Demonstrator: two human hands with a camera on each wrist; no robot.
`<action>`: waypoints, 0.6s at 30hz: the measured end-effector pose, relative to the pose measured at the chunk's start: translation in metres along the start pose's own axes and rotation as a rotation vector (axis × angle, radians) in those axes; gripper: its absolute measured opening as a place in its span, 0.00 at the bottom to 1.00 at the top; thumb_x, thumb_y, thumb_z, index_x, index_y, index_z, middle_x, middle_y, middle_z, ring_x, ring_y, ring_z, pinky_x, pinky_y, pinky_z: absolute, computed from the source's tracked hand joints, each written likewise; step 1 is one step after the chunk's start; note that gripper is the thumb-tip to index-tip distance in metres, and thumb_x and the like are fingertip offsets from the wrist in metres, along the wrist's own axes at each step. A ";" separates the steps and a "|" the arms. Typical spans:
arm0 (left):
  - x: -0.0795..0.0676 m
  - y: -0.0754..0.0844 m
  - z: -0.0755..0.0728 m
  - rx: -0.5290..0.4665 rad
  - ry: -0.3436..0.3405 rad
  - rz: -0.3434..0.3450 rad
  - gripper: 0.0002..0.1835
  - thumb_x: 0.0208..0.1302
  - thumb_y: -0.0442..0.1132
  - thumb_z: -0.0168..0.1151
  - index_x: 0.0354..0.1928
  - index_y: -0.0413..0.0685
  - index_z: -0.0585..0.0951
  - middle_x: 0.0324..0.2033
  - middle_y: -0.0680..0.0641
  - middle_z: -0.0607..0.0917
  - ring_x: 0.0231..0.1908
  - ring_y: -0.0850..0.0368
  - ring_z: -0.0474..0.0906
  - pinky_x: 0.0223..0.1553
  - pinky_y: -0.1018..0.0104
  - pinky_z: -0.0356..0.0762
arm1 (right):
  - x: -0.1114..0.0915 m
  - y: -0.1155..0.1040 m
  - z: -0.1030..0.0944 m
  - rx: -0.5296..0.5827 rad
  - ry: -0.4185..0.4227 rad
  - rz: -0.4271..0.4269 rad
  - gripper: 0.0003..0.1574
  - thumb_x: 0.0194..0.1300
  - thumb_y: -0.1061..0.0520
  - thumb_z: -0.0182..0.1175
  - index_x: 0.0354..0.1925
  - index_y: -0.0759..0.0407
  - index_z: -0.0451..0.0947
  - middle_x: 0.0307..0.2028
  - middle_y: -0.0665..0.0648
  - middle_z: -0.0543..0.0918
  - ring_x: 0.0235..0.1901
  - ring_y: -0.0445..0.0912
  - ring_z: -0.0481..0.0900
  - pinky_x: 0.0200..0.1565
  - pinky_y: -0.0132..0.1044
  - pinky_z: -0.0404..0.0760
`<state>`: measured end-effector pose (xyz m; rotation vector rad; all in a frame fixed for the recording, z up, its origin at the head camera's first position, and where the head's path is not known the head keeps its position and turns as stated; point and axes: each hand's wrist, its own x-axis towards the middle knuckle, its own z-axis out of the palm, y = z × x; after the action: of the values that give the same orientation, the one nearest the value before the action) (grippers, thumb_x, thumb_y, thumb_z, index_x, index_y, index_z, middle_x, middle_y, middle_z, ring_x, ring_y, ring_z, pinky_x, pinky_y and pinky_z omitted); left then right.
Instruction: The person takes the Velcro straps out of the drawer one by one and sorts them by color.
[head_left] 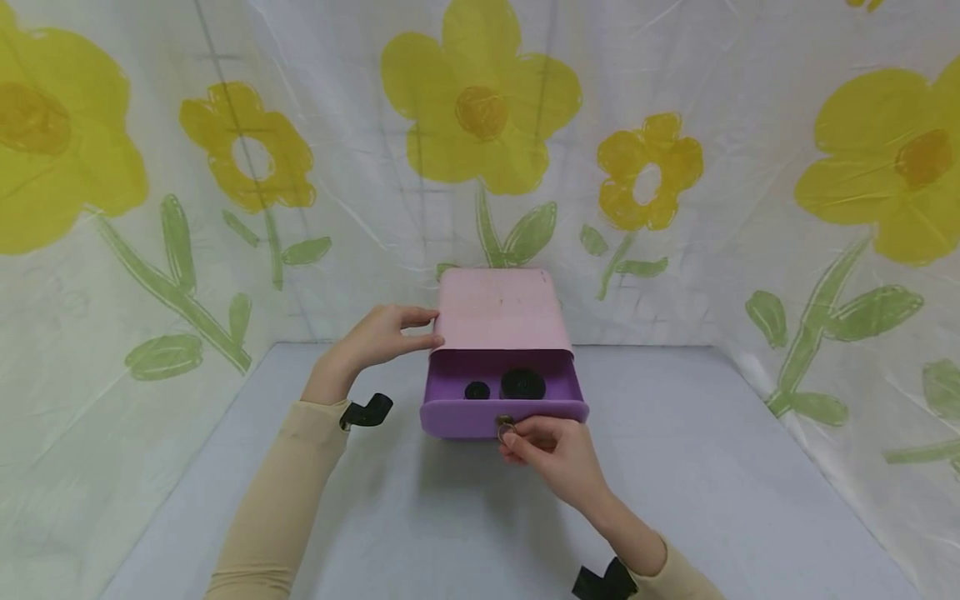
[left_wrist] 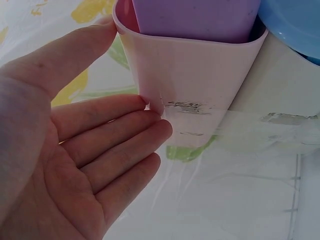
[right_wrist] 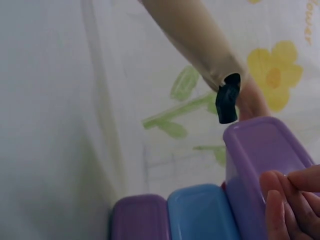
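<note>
A purple drawer [head_left: 450,419] stands pulled out of its pink case [head_left: 498,308]. Inside it lie a small round black thing [head_left: 477,390] and a larger round black one [head_left: 522,384]; their kind is unclear. With thumb and fingertips my right hand [head_left: 555,454] pinches the ring pull [head_left: 506,428] on the drawer front. The fingers of my left hand [head_left: 378,337] are extended, and their tips touch the left side of the case. In the left wrist view that hand [left_wrist: 95,145] lies palm in view, its thumb and fingertips at the pink wall [left_wrist: 185,75].
Below the open drawer, a blue drawer [right_wrist: 202,212] and another purple drawer [right_wrist: 140,217] show in the right wrist view, hidden from the head camera. A white table [head_left: 675,433] lies beneath. Behind hangs a flower-printed sheet [head_left: 337,125].
</note>
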<state>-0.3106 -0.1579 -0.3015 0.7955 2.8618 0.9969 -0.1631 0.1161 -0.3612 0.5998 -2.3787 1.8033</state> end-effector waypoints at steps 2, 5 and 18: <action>0.000 0.000 0.000 0.007 0.003 0.004 0.38 0.56 0.64 0.62 0.64 0.48 0.73 0.60 0.44 0.77 0.62 0.49 0.71 0.61 0.49 0.69 | -0.001 0.000 0.000 -0.001 -0.003 0.000 0.06 0.61 0.64 0.63 0.32 0.68 0.83 0.28 0.63 0.87 0.27 0.49 0.87 0.32 0.37 0.85; 0.000 0.000 -0.001 0.008 0.003 0.003 0.38 0.56 0.64 0.62 0.64 0.48 0.73 0.60 0.44 0.77 0.62 0.49 0.71 0.61 0.49 0.70 | -0.002 -0.001 -0.001 -0.007 -0.008 0.000 0.06 0.61 0.63 0.63 0.32 0.68 0.83 0.28 0.63 0.87 0.27 0.49 0.87 0.32 0.36 0.85; 0.000 0.000 0.001 -0.010 0.002 -0.005 0.38 0.56 0.63 0.63 0.64 0.48 0.73 0.60 0.45 0.77 0.62 0.49 0.71 0.61 0.50 0.69 | -0.008 -0.005 0.000 -0.004 -0.024 0.001 0.06 0.61 0.64 0.63 0.32 0.69 0.83 0.28 0.64 0.87 0.27 0.51 0.87 0.32 0.37 0.85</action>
<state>-0.3103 -0.1577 -0.3026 0.7873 2.8565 1.0109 -0.1545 0.1173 -0.3595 0.6227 -2.3979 1.8013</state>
